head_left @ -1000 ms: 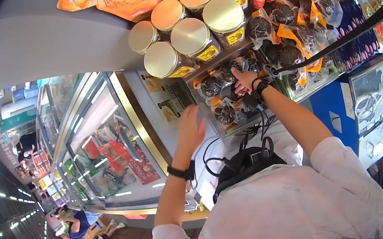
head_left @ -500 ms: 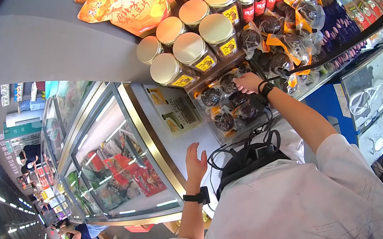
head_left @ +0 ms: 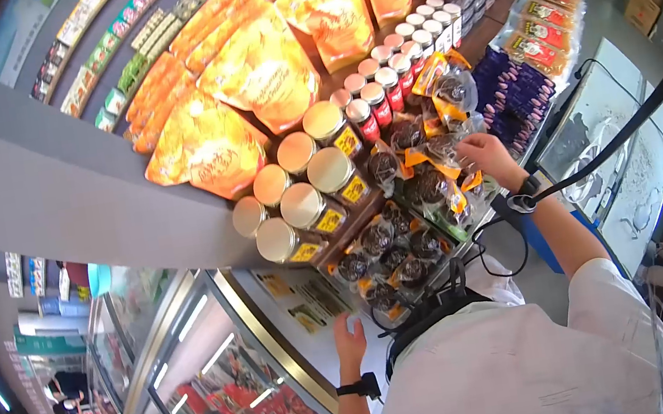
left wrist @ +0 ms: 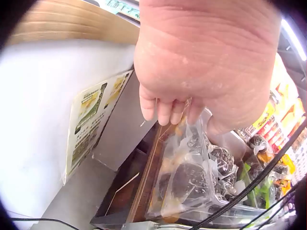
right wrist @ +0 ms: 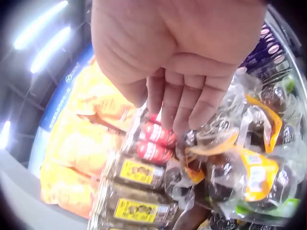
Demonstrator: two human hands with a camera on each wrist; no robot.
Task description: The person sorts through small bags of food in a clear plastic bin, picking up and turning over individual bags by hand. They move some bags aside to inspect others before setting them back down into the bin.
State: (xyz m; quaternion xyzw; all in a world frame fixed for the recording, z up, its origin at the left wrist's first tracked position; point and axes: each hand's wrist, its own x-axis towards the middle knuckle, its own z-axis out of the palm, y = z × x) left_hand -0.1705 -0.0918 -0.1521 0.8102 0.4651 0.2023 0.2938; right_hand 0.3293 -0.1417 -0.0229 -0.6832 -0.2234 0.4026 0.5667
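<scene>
My right hand is over a heap of clear plastic packs with dark round contents and orange labels. In the right wrist view its fingers hang loosely bent above the packs, the tips overlapping them, with nothing gripped. My left hand is held near the counter edge, fingers relaxed and holding nothing. Beside it stands a clear plastic tray with several similar dark packs. From the left wrist view, the left palm faces the camera above that tray's left side.
Gold-lidded jars stand behind the tray, with red-labelled small jars and large orange bags farther back. Purple packets lie right of the heap. A glass display case is at left. A black cable runs across the right side.
My right hand has moved rightward from the packs in the clear tray to the heap beside it. The left hand has drawn back from the tray's edge. The head view has swung.
</scene>
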